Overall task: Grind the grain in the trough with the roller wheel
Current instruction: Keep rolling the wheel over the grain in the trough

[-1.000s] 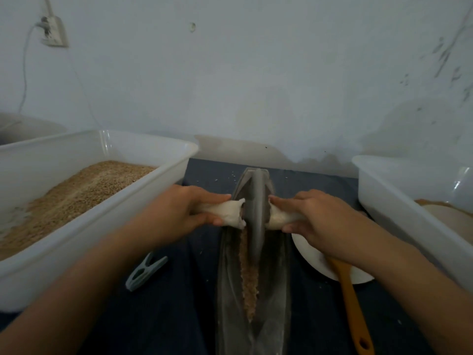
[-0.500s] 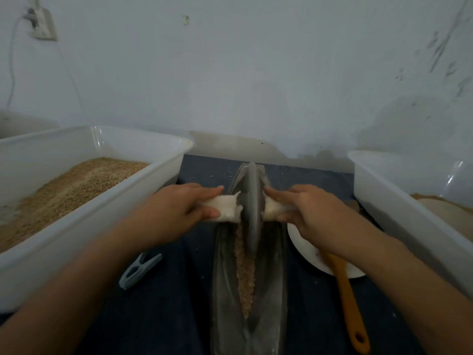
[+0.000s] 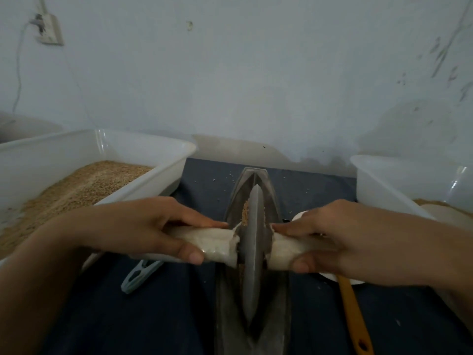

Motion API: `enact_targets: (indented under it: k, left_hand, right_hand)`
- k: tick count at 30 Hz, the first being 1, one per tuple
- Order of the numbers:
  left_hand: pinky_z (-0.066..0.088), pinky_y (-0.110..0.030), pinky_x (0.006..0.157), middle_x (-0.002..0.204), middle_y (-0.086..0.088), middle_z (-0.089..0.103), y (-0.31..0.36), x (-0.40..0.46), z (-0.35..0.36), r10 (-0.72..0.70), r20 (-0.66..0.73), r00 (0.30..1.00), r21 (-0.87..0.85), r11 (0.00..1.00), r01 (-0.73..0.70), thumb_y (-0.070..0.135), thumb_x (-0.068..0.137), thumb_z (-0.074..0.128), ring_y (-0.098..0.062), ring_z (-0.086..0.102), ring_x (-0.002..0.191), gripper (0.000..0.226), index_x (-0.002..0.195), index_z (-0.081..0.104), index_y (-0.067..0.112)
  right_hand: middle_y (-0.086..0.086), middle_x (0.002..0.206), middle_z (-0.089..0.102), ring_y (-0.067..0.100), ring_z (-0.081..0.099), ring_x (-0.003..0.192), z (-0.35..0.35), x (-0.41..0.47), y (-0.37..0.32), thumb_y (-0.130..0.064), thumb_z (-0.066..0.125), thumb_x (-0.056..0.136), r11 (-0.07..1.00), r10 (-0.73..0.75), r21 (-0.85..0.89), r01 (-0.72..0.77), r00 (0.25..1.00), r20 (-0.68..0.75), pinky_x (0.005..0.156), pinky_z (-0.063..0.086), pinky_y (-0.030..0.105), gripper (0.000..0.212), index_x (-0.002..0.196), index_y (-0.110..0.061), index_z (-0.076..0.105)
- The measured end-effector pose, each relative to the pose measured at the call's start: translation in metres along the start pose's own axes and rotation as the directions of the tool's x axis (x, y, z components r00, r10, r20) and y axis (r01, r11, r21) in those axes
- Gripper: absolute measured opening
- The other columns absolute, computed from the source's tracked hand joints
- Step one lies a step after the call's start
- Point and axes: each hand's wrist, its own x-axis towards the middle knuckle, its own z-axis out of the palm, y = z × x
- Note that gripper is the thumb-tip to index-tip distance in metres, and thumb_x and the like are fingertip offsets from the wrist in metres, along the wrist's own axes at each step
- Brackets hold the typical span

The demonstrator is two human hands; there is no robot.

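Pale, scuffed wall (image 3: 256,73) rises behind a dark blue cloth-covered surface (image 3: 128,316), with a wall socket (image 3: 48,30) high at the left. Down the middle of the cloth runs a narrow metal trough (image 3: 280,316), and the roller wheel (image 3: 253,252) stands on edge in its groove. Its axle handles are wrapped in whitish cloth: the left hand (image 3: 133,226) curls round the left wrap (image 3: 217,242), thumb underneath and fingers over the top, while the right hand (image 3: 345,239) clasps the right wrap (image 3: 284,252) the same way. The wheel sits directly between the two sets of fingertips, touching neither. Grain (image 3: 245,213) shows in the groove just beyond the fingers, against the wheel's far side. Outside the left hand stands a white tub (image 3: 143,147) of brown grain, with a pale clothespin (image 3: 140,275) below the wrist. Outside the right hand stands another white tub (image 3: 378,180), and under that hand a white plate (image 3: 298,216) and an orange handle (image 3: 354,316).
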Motion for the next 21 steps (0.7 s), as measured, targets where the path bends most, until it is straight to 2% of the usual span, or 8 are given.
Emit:
enact_targets:
  k: [2,5,8,11,12,14,17,21]
  left_hand:
    - [0.046,-0.019,0.083,0.112,0.016,0.066,-0.002,0.003,0.001,-0.027,-0.033,0.999,0.035,0.999,0.028,0.060,0.079,0.059,-0.002,0.061,0.098,0.045,0.123,0.045,0.061]
    - [0.037,-0.008,0.072,0.111,0.017,0.061,-0.011,0.018,0.010,-0.070,-0.286,0.956,0.222,0.965,0.137,0.058,0.077,0.053,0.015,0.053,0.084,0.050,0.124,0.036,0.061]
    - [0.036,-0.018,0.084,0.123,0.011,0.056,-0.020,0.037,0.024,0.025,-0.518,0.855,0.472,0.842,0.261,0.047,0.089,0.048,0.001,0.052,0.099,0.055,0.140,0.026,0.045]
    - [0.030,-0.023,0.089,0.127,0.011,0.053,-0.027,0.049,0.030,0.157,-0.595,0.788,0.619,0.715,0.325,0.044,0.093,0.044,-0.010,0.048,0.112,0.058,0.145,0.019,0.038]
    - [0.030,-0.022,0.088,0.125,0.010,0.054,-0.028,0.049,0.028,0.147,-0.582,0.800,0.611,0.728,0.310,0.044,0.092,0.046,-0.010,0.049,0.111,0.058,0.144,0.020,0.039]
    - [0.035,-0.020,0.083,0.114,0.011,0.057,-0.023,0.042,0.023,0.040,-0.514,0.857,0.474,0.846,0.245,0.042,0.089,0.053,-0.008,0.053,0.102,0.058,0.139,0.024,0.045]
    - [0.041,-0.013,0.073,0.098,0.021,0.064,-0.014,0.021,0.010,-0.077,-0.300,0.951,0.220,0.964,0.148,0.047,0.081,0.058,0.001,0.058,0.084,0.055,0.131,0.035,0.051]
    - [0.044,-0.016,0.090,0.118,0.022,0.063,-0.003,0.002,0.000,-0.023,0.015,1.000,0.015,1.000,0.022,0.045,0.085,0.059,0.000,0.060,0.105,0.049,0.133,0.046,0.042]
  right_hand:
    - [-0.017,0.116,0.057,0.002,0.054,0.101,0.004,0.005,0.002,-0.049,0.054,0.086,0.999,0.031,-0.022,-0.032,0.999,-0.033,0.084,0.044,0.023,0.052,0.135,-0.050,0.034]
    - [-0.004,0.123,0.054,0.014,0.051,0.110,0.019,0.027,0.018,-0.039,0.052,0.092,0.986,0.137,-0.074,-0.150,0.978,-0.157,0.086,0.041,0.026,0.054,0.139,-0.048,0.028]
    - [-0.003,0.118,0.050,0.016,0.045,0.108,0.034,0.047,0.035,-0.032,0.047,0.095,0.978,0.173,-0.057,-0.202,0.930,-0.323,0.087,0.038,0.029,0.055,0.143,-0.042,0.021]
    - [-0.004,0.124,0.049,0.016,0.042,0.111,0.041,0.051,0.045,-0.032,0.045,0.096,0.975,0.156,-0.082,-0.207,0.896,-0.416,0.092,0.036,0.032,0.057,0.145,-0.038,0.016]
    - [-0.004,0.124,0.049,0.015,0.042,0.110,0.041,0.050,0.046,-0.033,0.045,0.096,0.975,0.151,-0.090,-0.204,0.902,-0.405,0.091,0.036,0.031,0.057,0.145,-0.038,0.016]
    - [-0.004,0.121,0.050,0.014,0.042,0.109,0.035,0.045,0.040,-0.037,0.045,0.095,0.975,0.130,-0.128,-0.183,0.931,-0.340,0.089,0.037,0.030,0.057,0.144,-0.040,0.017]
    - [-0.006,0.117,0.054,0.013,0.048,0.108,0.020,0.031,0.022,-0.043,0.049,0.092,0.979,0.103,-0.153,-0.132,0.977,-0.186,0.087,0.041,0.028,0.057,0.142,-0.046,0.022]
    - [-0.018,0.117,0.057,0.000,0.053,0.102,0.000,0.003,-0.001,-0.051,0.052,0.086,0.998,0.005,-0.061,-0.007,1.000,-0.030,0.085,0.043,0.022,0.052,0.135,-0.049,0.035]
